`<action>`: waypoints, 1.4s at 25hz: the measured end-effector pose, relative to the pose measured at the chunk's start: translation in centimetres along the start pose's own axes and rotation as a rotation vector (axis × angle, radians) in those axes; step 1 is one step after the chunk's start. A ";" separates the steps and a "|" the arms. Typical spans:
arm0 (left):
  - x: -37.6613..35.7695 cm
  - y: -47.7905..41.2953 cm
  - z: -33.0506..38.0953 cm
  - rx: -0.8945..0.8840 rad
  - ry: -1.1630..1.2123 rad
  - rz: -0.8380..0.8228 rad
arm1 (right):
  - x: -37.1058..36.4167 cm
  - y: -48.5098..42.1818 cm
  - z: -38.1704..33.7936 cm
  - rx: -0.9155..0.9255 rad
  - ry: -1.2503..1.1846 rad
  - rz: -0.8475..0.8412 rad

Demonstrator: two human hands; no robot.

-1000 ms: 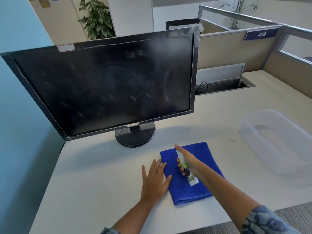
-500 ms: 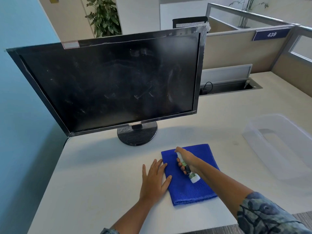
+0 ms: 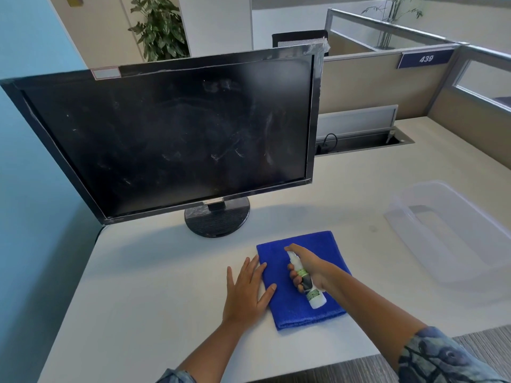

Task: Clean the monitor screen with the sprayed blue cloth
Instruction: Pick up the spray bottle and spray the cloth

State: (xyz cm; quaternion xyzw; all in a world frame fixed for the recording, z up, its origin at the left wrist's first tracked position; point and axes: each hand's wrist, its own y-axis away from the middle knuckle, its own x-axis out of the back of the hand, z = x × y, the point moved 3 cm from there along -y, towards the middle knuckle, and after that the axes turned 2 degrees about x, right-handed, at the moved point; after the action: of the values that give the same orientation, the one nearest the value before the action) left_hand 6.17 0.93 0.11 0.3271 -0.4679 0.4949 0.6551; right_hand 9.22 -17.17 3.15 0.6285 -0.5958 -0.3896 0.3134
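Head view: folded bright-blue microfibre cloth (image 3: 300, 283) lies flat on pale desk (image 3: 154, 286), just in front of black flat-panel monitor (image 3: 171, 139), screen smeared w/ whitish streaks. Left hand (image 3: 247, 291) spread flat, fingers wide, holding nothing, pressing cloth's left edge, prob. to keep it from sliding. Right hand (image 3: 305, 268) wrapped round small white spray bottle w/ green label (image 3: 305, 280), index finger on nozzle, aimed down at cloth, likely wetting it before wiping. Clear plastic tub (image 3: 453, 239) sits well apart, right.

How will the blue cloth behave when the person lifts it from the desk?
The blue cloth looks like soft folded terry, so it will probably droop and unfold. It seems light. The left hand presses its edge flat, which suggests it slides easily on the smooth desk.
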 end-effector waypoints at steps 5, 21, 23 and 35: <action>-0.1 0.4 0.3 -0.120 0.006 -0.025 | 0.6 1.0 2.7 -0.074 -0.141 -0.032; -0.1 0.6 0.2 -0.182 -0.012 -0.070 | 2.2 2.6 6.1 -0.020 -0.092 0.082; -0.1 0.6 0.2 -0.182 -0.010 -0.068 | 3.2 2.8 5.8 -0.006 -0.104 0.097; -0.1 0.5 0.1 -0.181 0.002 -0.065 | 7.9 3.0 3.5 0.088 -0.120 0.237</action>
State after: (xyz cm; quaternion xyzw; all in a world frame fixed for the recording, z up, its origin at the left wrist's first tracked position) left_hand 5.61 0.92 0.04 0.2811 -0.4993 0.4296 0.6980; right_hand 4.60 -25.07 3.09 0.5426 -0.7000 -0.3601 0.2930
